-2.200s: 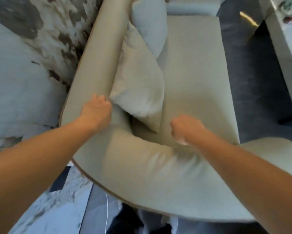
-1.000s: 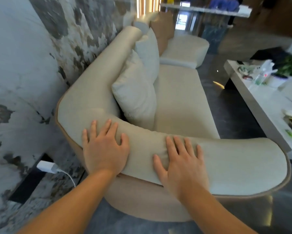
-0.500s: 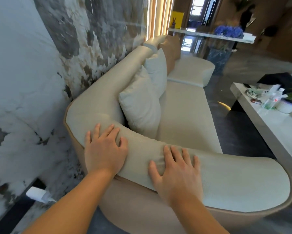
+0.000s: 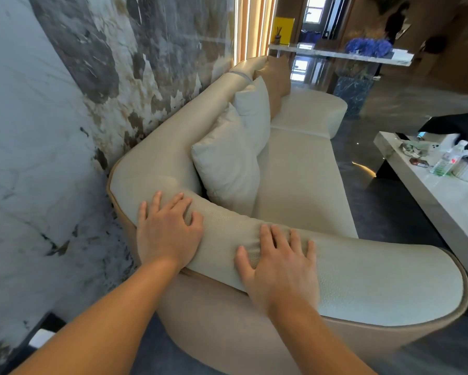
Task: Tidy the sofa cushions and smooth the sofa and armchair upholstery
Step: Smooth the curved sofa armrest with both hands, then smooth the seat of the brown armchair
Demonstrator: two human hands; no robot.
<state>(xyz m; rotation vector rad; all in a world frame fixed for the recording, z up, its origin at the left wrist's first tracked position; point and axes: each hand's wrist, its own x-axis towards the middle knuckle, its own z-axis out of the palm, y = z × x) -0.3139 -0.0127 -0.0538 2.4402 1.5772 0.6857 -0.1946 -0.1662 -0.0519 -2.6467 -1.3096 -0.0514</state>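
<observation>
A long cream sofa (image 4: pixel 297 169) runs away from me along a marble wall. I stand behind its near curved arm (image 4: pixel 376 277). My left hand (image 4: pixel 168 228) lies flat on the arm's top near the corner, fingers spread. My right hand (image 4: pixel 279 261) lies flat on the arm further right, fingers apart, holding nothing. Two pale cushions lean upright against the backrest, the near one (image 4: pixel 224 169) and a second (image 4: pixel 254 109) behind it. A tan cushion (image 4: pixel 276 79) stands at the far end.
The marble wall (image 4: pixel 51 131) hugs the sofa's left side. A white low table (image 4: pixel 430 196) with a bottle, a plant pot and small items stands to the right across a dark floor. A counter with blue flowers (image 4: pixel 368 47) is at the back, a person beyond it.
The fists that were pushing at the cushion corner and seat have come out and opened flat on the arm's top. My view has lifted from straight down to along the sofa.
</observation>
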